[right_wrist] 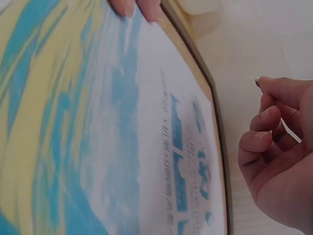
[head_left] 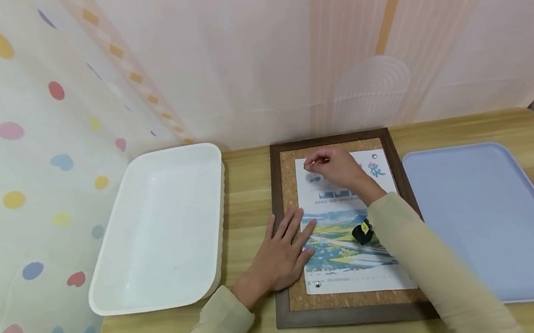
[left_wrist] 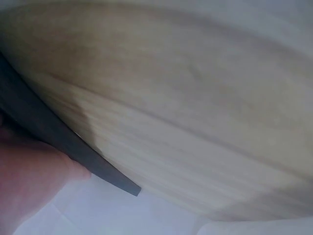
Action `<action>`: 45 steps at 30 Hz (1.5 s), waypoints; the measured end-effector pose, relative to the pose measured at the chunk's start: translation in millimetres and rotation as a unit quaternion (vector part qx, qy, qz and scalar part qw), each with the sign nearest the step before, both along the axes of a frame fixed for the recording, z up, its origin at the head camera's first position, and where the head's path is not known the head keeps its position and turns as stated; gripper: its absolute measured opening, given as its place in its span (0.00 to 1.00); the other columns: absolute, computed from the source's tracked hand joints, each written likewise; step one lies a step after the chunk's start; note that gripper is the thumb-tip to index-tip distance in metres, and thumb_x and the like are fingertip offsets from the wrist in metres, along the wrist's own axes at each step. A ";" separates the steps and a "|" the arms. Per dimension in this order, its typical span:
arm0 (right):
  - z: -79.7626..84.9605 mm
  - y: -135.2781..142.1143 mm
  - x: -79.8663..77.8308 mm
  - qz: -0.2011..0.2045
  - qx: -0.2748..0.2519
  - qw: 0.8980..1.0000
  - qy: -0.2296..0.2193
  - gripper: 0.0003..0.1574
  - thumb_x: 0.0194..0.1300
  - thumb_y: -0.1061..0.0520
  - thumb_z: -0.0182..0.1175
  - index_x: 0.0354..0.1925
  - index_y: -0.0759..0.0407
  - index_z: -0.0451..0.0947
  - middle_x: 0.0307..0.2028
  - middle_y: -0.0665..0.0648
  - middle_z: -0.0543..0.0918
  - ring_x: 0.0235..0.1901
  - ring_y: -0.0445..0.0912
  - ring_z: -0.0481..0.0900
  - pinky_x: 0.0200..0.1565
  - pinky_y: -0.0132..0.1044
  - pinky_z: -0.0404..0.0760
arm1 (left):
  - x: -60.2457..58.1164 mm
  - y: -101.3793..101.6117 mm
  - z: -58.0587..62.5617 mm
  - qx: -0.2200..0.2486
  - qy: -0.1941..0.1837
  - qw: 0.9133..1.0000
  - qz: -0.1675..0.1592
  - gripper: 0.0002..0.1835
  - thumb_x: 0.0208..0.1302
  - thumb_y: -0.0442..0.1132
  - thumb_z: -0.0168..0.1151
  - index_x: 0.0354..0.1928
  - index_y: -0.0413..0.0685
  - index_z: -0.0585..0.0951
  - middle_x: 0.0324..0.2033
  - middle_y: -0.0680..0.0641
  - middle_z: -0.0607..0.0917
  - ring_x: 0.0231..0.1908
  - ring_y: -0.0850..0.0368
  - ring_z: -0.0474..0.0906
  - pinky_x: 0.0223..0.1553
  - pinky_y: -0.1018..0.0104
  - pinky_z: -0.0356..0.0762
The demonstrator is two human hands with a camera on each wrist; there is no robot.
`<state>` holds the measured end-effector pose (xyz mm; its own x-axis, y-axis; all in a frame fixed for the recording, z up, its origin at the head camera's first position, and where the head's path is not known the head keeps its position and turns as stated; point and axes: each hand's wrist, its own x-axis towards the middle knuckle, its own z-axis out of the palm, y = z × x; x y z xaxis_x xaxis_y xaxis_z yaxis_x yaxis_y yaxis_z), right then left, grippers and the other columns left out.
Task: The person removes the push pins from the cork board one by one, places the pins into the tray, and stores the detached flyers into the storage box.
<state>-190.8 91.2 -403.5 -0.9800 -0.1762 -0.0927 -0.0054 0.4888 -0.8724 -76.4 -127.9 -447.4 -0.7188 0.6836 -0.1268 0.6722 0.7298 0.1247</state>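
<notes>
Pale wood-grain table (head_left: 247,190) below, and the right hand (head_left: 339,169) pinches a tiny pin (right_wrist: 257,83) at the poster (head_left: 335,222)'s upper-left corner; left hand (head_left: 281,255), fingers spread, rests across poster edge and framed corkboard (head_left: 288,186).

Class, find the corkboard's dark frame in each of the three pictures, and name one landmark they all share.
Head: the dark frame lies right of centre, low.
Left wrist: it slants from the left edge toward the lower middle.
Right wrist: a thin strip right of centre, top to bottom.
Shared landmark: the left hand, only fingers at the top in the right wrist view.
</notes>
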 end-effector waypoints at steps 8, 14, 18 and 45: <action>13.3 18.7 2.1 0.006 0.023 1.000 0.013 0.11 0.71 0.54 0.61 0.46 0.55 0.86 0.44 0.55 0.84 0.37 0.51 0.76 0.38 0.41 0.75 | -5.8 -0.7 -0.7 0.002 0.000 1.000 0.003 0.31 0.80 0.55 0.33 0.80 0.58 0.48 0.79 0.44 0.43 0.78 0.47 0.38 0.73 0.38 0.35; 16.7 33.5 10.7 0.006 0.033 0.999 0.009 0.11 0.71 0.54 0.60 0.46 0.57 0.85 0.46 0.56 0.84 0.37 0.50 0.75 0.39 0.40 0.75 | -4.0 -1.1 -2.2 0.008 -0.006 1.000 0.003 0.31 0.80 0.56 0.34 0.80 0.58 0.49 0.79 0.44 0.44 0.78 0.46 0.39 0.73 0.37 0.36; 16.9 42.7 16.5 0.000 0.028 1.000 0.009 0.10 0.71 0.55 0.61 0.46 0.56 0.85 0.46 0.56 0.84 0.38 0.50 0.74 0.39 0.39 0.75 | -3.1 -1.4 -1.8 0.018 -0.006 1.000 0.002 0.31 0.80 0.55 0.35 0.79 0.57 0.51 0.79 0.43 0.46 0.78 0.46 0.40 0.73 0.37 0.36; 21.0 102.6 39.8 -0.014 0.027 0.999 0.011 0.12 0.73 0.55 0.57 0.48 0.58 0.83 0.46 0.60 0.83 0.36 0.55 0.75 0.34 0.37 0.77 | -8.8 -1.2 -8.0 0.031 -0.004 1.000 -0.006 0.31 0.80 0.55 0.35 0.79 0.56 0.52 0.79 0.43 0.46 0.78 0.46 0.40 0.73 0.37 0.37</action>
<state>-151.1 193.8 -382.5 -0.9864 -0.1435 -0.0805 -0.0091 0.5360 -0.8442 -85.2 -129.1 -455.3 -0.7092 0.6993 -0.0897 0.6802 0.7121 0.1741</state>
